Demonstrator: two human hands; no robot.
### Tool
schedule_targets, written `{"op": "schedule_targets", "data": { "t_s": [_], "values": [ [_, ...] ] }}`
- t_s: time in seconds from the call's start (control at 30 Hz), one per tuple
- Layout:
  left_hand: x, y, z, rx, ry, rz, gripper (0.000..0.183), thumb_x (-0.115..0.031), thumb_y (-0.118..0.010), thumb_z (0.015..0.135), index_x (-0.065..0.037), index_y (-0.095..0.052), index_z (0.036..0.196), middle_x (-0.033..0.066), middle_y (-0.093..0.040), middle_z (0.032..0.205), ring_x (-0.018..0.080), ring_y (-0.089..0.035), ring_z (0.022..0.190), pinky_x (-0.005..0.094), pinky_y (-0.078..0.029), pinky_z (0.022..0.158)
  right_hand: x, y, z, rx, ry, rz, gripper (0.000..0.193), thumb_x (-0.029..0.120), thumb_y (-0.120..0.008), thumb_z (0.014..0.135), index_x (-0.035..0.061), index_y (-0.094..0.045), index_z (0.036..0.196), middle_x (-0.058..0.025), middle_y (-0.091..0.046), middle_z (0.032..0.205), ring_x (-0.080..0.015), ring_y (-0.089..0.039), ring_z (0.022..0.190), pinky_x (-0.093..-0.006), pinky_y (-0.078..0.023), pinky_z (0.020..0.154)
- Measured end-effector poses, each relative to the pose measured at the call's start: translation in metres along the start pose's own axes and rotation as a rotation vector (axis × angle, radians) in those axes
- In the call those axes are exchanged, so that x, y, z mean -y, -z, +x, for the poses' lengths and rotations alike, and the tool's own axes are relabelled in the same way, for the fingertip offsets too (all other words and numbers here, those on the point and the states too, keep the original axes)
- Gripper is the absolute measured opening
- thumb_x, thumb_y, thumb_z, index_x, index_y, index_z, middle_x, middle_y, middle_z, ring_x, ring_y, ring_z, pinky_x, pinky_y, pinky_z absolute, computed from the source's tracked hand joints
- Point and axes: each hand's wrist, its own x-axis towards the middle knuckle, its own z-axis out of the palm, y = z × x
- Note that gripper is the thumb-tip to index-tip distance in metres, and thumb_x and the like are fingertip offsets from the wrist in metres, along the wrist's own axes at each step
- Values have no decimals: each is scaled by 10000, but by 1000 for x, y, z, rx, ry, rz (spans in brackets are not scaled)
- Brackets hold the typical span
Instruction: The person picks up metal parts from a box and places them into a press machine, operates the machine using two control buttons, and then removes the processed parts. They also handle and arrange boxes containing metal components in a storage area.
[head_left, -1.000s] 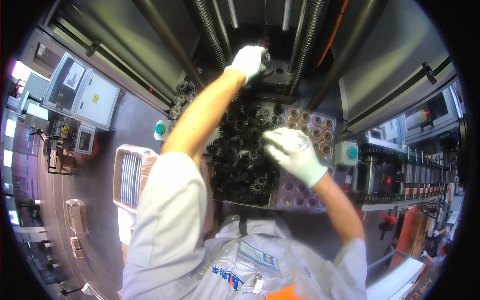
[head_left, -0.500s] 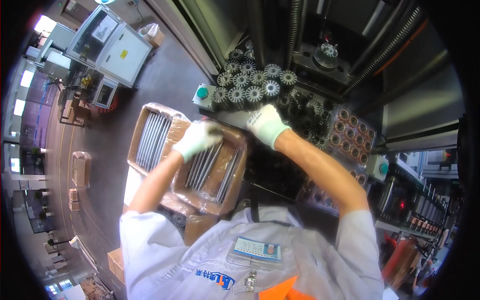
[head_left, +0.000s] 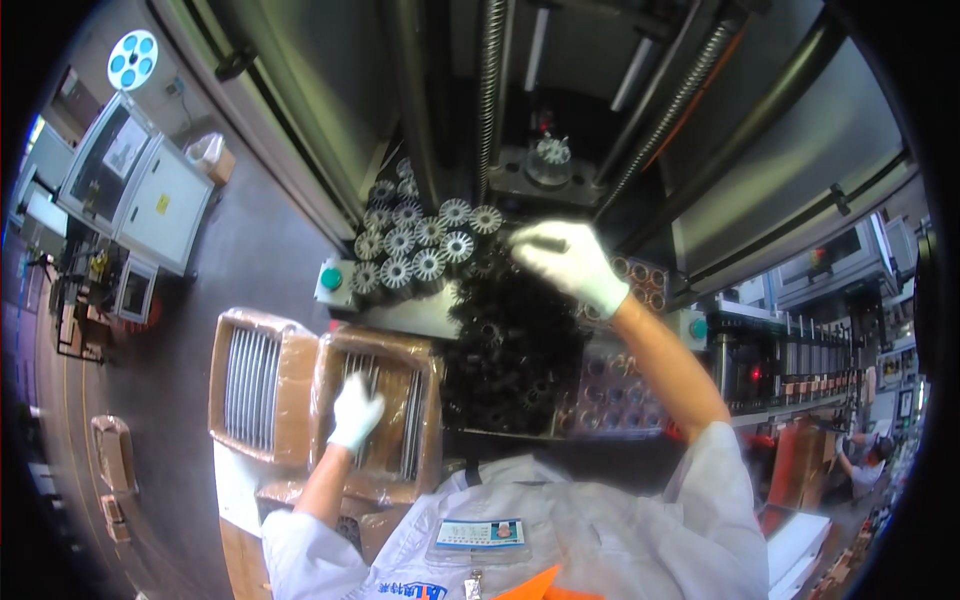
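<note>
Down in the box (head_left: 378, 400) the left hand (head_left: 355, 412) now pinches rods (head_left: 408, 425), while the right hand (head_left: 572, 262), seemingly gripping a dark part, has reached the tray (head_left: 610, 385).

My single head-worn fisheye view looks steeply down from close above the bench (head_left: 420, 312), the forearms entering from the lower edge, straight lines bowing toward the rim.

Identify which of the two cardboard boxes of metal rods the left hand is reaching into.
The right-hand box, nearer the parts tray; the left hand rests on its rods. The other box lies untouched.
</note>
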Motion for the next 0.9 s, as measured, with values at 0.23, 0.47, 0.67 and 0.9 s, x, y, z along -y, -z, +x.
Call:
{"op": "schedule_targets", "data": {
  "t_s": [0.23,0.47,0.67,0.9],
  "values": [
    [43,29,-45,602,300,-443,406,-213,-691,923,18,-594,1242,93,-689,1032,182,-612,911,335,-506,830,-45,71,76,-452,-42,-119,321,60,-631,874,21,-694,1186,-88,-726,1017,-153,-658,871,-293,-534,824],
    [35,40,-73,465,299,-601,166,-198,-621,1004,-58,-641,1092,-57,-593,897,56,-501,804,235,-443,739,-72,87,124,-414,-223,-86,320,89,-598,838,50,-756,1114,-132,-746,1132,-225,-697,1095,-311,-516,986],
    [-21,70,-41,97,307,-920,170,-208,-565,1035,-79,-593,1143,-57,-448,707,55,-435,554,231,-404,493,-56,91,122,-355,-173,-187,354,71,-599,823,63,-751,1143,-122,-747,1129,-222,-700,1070,-305,-524,972],
    [-84,81,7,30,167,-903,204,-121,-612,996,-55,-615,1190,-85,-511,763,-7,-376,554,173,-306,484,-76,96,125,-274,-106,-117,362,78,-606,819,65,-742,1155,-135,-737,1149,-256,-690,1098,-328,-520,997]
  ]
}}
